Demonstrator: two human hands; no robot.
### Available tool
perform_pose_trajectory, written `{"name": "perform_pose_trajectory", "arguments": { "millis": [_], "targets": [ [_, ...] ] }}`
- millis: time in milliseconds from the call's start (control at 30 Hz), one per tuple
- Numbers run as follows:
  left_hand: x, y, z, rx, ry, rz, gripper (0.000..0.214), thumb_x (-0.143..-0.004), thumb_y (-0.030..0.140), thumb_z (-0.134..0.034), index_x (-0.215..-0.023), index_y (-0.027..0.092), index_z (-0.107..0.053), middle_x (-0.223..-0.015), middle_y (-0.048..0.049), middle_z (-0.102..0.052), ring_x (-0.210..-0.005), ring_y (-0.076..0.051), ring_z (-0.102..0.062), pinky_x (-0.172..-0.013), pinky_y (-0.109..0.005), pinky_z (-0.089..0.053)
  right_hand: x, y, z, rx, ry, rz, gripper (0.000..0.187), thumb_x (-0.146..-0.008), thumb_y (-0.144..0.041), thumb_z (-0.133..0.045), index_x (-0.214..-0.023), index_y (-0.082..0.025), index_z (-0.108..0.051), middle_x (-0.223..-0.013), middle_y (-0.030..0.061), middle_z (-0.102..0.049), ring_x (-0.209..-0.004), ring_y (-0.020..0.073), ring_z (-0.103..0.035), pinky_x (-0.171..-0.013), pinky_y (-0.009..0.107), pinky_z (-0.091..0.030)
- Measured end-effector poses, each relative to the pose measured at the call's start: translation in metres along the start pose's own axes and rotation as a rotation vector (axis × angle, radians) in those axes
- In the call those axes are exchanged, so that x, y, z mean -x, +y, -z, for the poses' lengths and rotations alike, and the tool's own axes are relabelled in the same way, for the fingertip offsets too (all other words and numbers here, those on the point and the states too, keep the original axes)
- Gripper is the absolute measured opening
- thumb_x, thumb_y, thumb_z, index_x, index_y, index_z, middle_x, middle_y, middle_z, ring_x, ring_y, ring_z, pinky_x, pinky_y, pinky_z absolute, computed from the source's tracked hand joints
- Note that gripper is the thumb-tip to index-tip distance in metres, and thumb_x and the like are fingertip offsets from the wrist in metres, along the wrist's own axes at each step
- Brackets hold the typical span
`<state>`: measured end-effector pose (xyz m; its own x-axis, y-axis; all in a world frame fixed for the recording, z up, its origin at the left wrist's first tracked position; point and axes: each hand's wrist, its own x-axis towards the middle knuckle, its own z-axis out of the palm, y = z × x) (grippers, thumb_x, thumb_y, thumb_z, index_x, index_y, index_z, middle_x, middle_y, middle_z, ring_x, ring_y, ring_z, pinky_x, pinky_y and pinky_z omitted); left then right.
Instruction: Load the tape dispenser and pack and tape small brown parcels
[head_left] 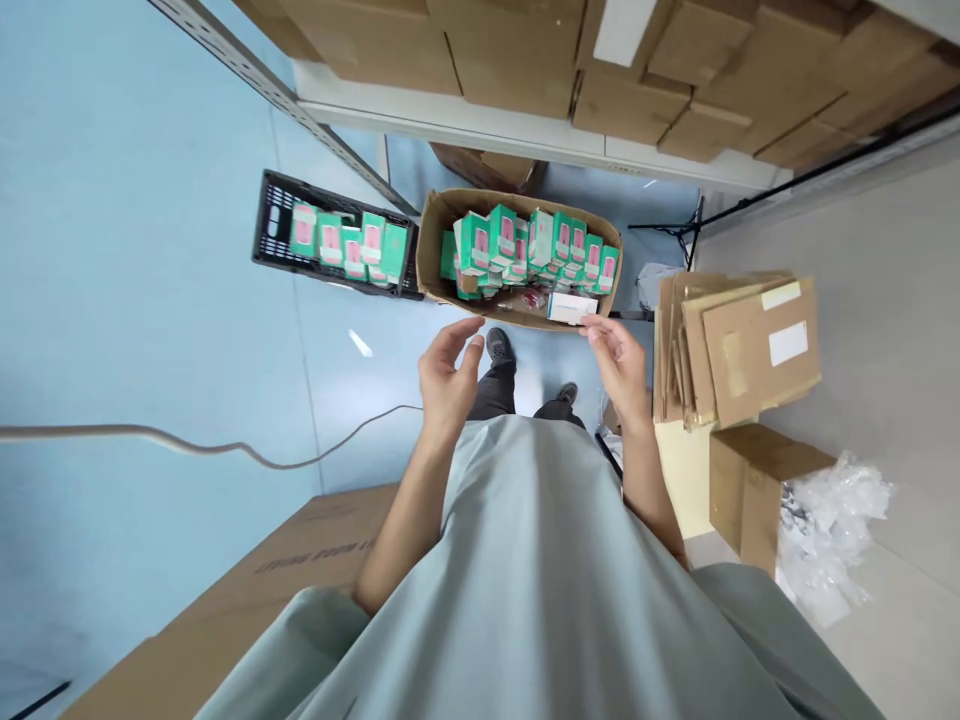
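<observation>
My left hand (450,375) is raised in front of an open cardboard box (427,250), thumb and fingers apart with nothing between them. Level with it on the other side, my right hand (619,365) has its fingers loosely spread and holds nothing. Its fingertips overlap the lower edge of a white box (570,307); whether they touch it I cannot tell. Several small green-and-white boxes (501,235) with pink pictures fill much of the cardboard box. More green boxes (371,238) lie in a black plastic crate (271,222) to the left.
Above stands a metal rack (450,118) loaded with cartons (517,50). Flattened cardboard (757,350), a brown carton (757,480) and clear plastic wrap (832,530) are on the right. A cable (240,448) crosses the blue floor, and a large carton (247,590) is at lower left.
</observation>
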<state>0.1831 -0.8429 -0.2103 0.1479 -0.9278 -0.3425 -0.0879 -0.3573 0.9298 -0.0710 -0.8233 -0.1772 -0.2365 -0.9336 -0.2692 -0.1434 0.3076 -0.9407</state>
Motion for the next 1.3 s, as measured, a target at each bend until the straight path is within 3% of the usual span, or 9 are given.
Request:
{"name": "perform_pose_trajectory", "arguments": {
  "millis": [200, 333, 467, 567, 767, 967, 1067, 1133, 1300],
  "targets": [
    [-0.094, -0.06, 0.045, 0.062, 0.067, 0.169, 0.042, -0.094, 0.051, -0.086, -0.122, 0.021, -0.08, -0.134, -0.0155, -0.083, -0.13, -0.031, -0.078, -0.118, -0.047, -0.063, -0.098, 0.033, -0.081, 0.063, -0.157, -0.104, 0.063, -0.098, -0.083, -0.076, -0.13, -0.028, -0.078, -0.14, 0.0122, -0.085, -0.127, 0.0297, -0.083, -0.118, 0.048, -0.068],
    [-0.149, -0.113, 0.045, 0.091, 0.13, 0.321, 0.031, -0.09, 0.035, -0.083, -0.117, 0.021, -0.079, -0.129, -0.0153, -0.084, -0.126, -0.031, -0.079, -0.12, -0.051, -0.062, -0.169, 0.078, -0.118, 0.169, -0.258, -0.193, 0.071, -0.094, -0.086, -0.076, -0.135, -0.028, -0.078, -0.144, 0.014, -0.083, -0.126, 0.0312, -0.083, -0.117, 0.05, -0.068],
    [-0.201, -0.169, 0.019, 0.149, 0.146, 0.508, 0.025, -0.084, 0.023, -0.082, -0.108, 0.02, -0.076, -0.119, -0.0137, -0.084, -0.121, -0.031, -0.08, -0.125, -0.056, -0.059, -0.248, 0.136, -0.147, 0.334, -0.295, -0.232, 0.07, -0.095, -0.079, -0.08, -0.14, -0.026, -0.076, -0.148, 0.0172, -0.081, -0.127, 0.0329, -0.083, -0.118, 0.052, -0.066],
    [-0.237, -0.217, -0.006, 0.201, 0.162, 0.539, 0.026, -0.084, 0.021, -0.081, -0.11, 0.02, -0.075, -0.121, -0.0132, -0.085, -0.125, -0.03, -0.08, -0.128, -0.055, -0.057, -0.314, 0.188, -0.172, 0.476, -0.297, -0.21, 0.066, -0.097, -0.064, -0.083, -0.148, -0.024, -0.072, -0.157, 0.0188, -0.075, -0.132, 0.0346, -0.081, -0.123, 0.056, -0.063],
    [-0.301, -0.308, -0.055, 0.39, 0.203, 0.64, 0.029, -0.087, 0.024, -0.084, -0.114, 0.021, -0.076, -0.126, -0.0139, -0.085, -0.132, -0.03, -0.078, -0.129, -0.053, -0.055, -0.434, 0.295, -0.231, 0.812, -0.332, -0.149, 0.062, -0.102, -0.027, -0.081, -0.16, -0.011, -0.065, -0.166, 0.0235, -0.068, -0.161, 0.038, -0.063, -0.139, 0.058, -0.047],
    [-0.348, -0.356, -0.096, 0.632, 0.187, 0.807, 0.033, -0.086, 0.022, -0.086, -0.117, 0.023, -0.074, -0.133, -0.012, -0.082, -0.14, -0.027, -0.074, -0.13, -0.047, -0.054, -0.527, 0.372, -0.286, 0.895, -0.383, -0.138, 0.058, -0.114, -0.028, -0.072, -0.161, 0.003, -0.056, -0.175, 0.0263, -0.058, -0.168, 0.0279, -0.053, -0.148, 0.051, -0.03],
    [-0.362, -0.368, -0.104, 0.783, 0.132, 0.836, 0.024, -0.091, 0.025, -0.083, -0.113, 0.023, -0.073, -0.128, -0.01, -0.08, -0.134, -0.024, -0.074, -0.123, -0.042, -0.057, -0.547, 0.394, -0.299, 0.866, -0.357, -0.17, 0.047, -0.118, -0.037, -0.071, -0.153, -0.006, -0.065, -0.167, 0.019, -0.069, -0.16, 0.0246, -0.061, -0.147, 0.049, -0.034],
    [-0.363, -0.373, -0.102, 0.887, 0.103, 0.871, 0.019, -0.091, 0.023, -0.081, -0.107, 0.023, -0.071, -0.125, -0.0089, -0.079, -0.131, -0.022, -0.074, -0.118, -0.038, -0.058, -0.542, 0.399, -0.301, 0.873, -0.35, -0.16, 0.044, -0.121, -0.039, -0.064, -0.153, -0.008, -0.066, -0.162, 0.0184, -0.072, -0.155, 0.0248, -0.065, -0.146, 0.047, -0.035],
    [-0.329, -0.359, -0.08, 0.997, 0.123, 1.0, 0.007, -0.101, 0.028, -0.07, -0.106, 0.023, -0.071, -0.128, -0.0103, -0.078, -0.12, -0.022, -0.075, -0.104, -0.033, -0.062, -0.47, 0.37, -0.284, 0.841, -0.332, -0.069, 0.039, -0.119, -0.037, -0.062, -0.149, -0.013, -0.068, -0.162, 0.0167, -0.069, -0.156, 0.0257, -0.063, -0.14, 0.04, -0.042]
  ]
}}
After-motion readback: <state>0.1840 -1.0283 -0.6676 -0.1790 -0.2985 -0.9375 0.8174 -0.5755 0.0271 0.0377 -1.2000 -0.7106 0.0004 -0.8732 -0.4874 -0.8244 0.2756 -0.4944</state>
